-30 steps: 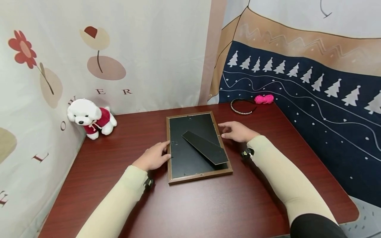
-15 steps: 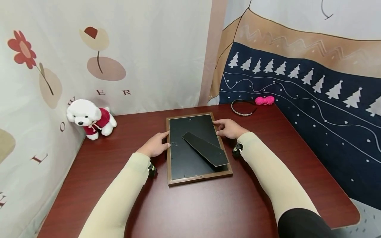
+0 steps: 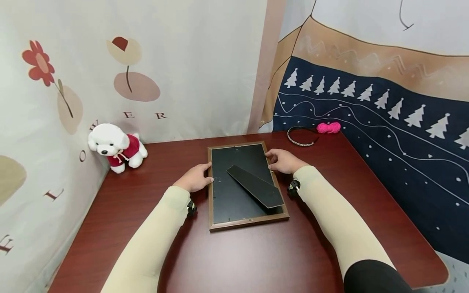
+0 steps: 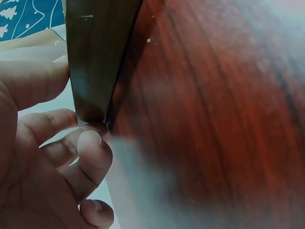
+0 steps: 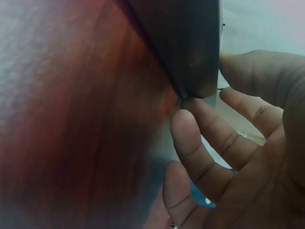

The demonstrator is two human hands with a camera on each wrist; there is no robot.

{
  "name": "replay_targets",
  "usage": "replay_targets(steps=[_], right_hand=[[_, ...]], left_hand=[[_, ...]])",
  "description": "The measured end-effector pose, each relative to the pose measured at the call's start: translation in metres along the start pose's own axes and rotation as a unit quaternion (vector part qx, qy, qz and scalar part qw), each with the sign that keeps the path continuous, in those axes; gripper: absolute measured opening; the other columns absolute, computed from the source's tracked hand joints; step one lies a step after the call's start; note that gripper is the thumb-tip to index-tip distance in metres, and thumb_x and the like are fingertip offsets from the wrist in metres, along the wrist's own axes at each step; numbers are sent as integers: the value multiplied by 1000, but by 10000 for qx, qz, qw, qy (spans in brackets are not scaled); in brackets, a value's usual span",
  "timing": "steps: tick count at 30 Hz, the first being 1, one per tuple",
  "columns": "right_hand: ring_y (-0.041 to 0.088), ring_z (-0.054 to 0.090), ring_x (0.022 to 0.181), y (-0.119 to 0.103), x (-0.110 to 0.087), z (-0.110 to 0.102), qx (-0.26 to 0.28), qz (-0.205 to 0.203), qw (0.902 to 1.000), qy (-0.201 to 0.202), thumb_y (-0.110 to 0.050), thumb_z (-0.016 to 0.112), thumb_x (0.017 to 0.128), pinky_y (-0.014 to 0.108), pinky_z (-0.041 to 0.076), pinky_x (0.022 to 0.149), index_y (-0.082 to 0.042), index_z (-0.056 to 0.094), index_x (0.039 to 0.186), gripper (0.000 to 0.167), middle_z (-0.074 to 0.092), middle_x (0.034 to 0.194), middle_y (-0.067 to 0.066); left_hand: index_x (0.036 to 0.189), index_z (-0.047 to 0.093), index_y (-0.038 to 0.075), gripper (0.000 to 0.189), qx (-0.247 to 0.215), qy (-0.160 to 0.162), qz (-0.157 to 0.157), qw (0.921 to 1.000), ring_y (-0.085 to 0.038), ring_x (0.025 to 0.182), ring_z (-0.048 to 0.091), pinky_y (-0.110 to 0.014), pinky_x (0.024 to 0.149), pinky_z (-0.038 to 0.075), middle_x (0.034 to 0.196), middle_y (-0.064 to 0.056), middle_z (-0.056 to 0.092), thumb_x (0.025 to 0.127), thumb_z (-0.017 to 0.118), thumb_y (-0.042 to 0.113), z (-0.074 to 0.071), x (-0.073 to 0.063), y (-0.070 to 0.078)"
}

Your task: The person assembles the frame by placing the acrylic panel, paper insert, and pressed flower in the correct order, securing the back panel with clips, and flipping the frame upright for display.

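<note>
A picture frame with a brown wooden border lies face down on the table, its black back panel up. The black easel leg slants across that panel, its lower end raised. My left hand holds the frame's left side, thumb on the border. Along the outer side in the left wrist view, the fingers curl in at the lower edge. My right hand grips the opposite side the same way. The right wrist view has its thumb on the border and fingertips tucked at the bottom edge.
A white plush dog in a red top sits at the table's back left. A headband and a bundle of pink yarn lie at the back right. Printed curtains hang behind the red-brown table.
My right hand has come in from beside the frame onto its right edge. The left hand has slid a little farther up the left edge. The frame still lies on the table.
</note>
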State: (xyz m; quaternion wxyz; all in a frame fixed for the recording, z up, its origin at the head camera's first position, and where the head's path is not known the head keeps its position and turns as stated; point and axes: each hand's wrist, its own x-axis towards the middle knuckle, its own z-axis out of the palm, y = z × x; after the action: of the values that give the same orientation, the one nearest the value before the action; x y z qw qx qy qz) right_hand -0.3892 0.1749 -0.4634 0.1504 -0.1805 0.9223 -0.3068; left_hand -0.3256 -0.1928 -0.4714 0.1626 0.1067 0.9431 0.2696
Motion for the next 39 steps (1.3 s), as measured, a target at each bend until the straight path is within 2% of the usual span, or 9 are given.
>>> replay_targets(steps=[3, 7, 11, 16, 21, 24, 31, 36, 39], right_hand=[[32, 63, 114, -3, 0, -2, -151, -48, 9998, -82, -10, 70, 99, 49, 53, 102, -5, 58, 147, 50, 67, 129, 20], [31, 61, 114, -7, -1, -2, -387, -111, 9989, -228, -10, 65, 101, 49, 52, 105, -4, 57, 149, 49, 66, 134, 20], [28, 59, 112, -11, -1, 2, -960, -104, 9950, -250, -11, 59, 102, 47, 51, 105, -5, 58, 149, 47, 65, 139, 18], [26, 62, 122, -22, 0, 5, -1985, 2, 9799, -215, -13, 54, 103, 48, 49, 111, -8, 61, 147, 45, 64, 146, 14], [29, 64, 128, -32, -1, 4, -2538, -90, 9670, -230, -14, 52, 106, 51, 51, 110, -9, 62, 146, 41, 64, 145, 14], [30, 62, 130, -31, 0, 1, -2475, -117, 9686, -229, -15, 56, 107, 51, 49, 112, -11, 63, 146, 40, 64, 146, 13], [33, 58, 136, -14, 2, 0, -1707, -165, 9851, -140, -15, 65, 105, 53, 43, 117, -11, 61, 147, 42, 63, 146, 15], [34, 55, 139, -7, 7, 0, -1426, -41, 9897, -85, -19, 68, 103, 54, 40, 119, -10, 51, 154, 54, 57, 152, 17], [35, 51, 144, -6, 9, 0, -1358, 43, 9906, -126, -21, 69, 103, 54, 37, 122, -8, 47, 158, 60, 53, 157, 18]], left_hand=[[168, 24, 6, 71, 77, 9, -7, 10000, -42, 158, 27, -57, 124, 31, 171, -22, 28, 108, 60, 22, 0, 1, 2], [168, 25, 6, 72, 139, -5, -27, 9999, -41, 157, 28, -57, 124, 31, 171, -22, 28, 107, 60, 22, -1, -1, 3], [167, 26, 6, 72, 129, -12, -43, 9999, -41, 157, 30, -57, 123, 33, 170, -21, 30, 107, 62, 22, 0, -2, 3], [167, 28, 6, 71, 203, 6, -41, 9998, -41, 156, 31, -57, 122, 35, 170, -21, 32, 107, 62, 22, 3, -1, 2], [167, 28, 6, 71, 276, 36, -59, 9996, -41, 156, 32, -57, 122, 34, 170, -21, 32, 107, 62, 22, 1, -3, 3], [167, 28, 6, 71, 335, 38, -72, 9994, -41, 156, 32, -57, 122, 34, 169, -21, 32, 107, 62, 23, 0, -4, 5], [167, 27, 5, 72, 272, 87, -144, 9995, -40, 155, 34, -57, 122, 35, 169, -21, 32, 107, 61, 22, 1, -5, 7], [169, 20, 8, 76, 54, 106, -230, 9997, -41, 153, 38, -58, 119, 38, 170, -22, 31, 107, 61, 21, 1, -5, 8], [170, 15, 11, 79, -5, 74, -219, 9997, -40, 155, 34, -58, 121, 36, 171, -21, 28, 107, 62, 21, 1, -4, 8]])
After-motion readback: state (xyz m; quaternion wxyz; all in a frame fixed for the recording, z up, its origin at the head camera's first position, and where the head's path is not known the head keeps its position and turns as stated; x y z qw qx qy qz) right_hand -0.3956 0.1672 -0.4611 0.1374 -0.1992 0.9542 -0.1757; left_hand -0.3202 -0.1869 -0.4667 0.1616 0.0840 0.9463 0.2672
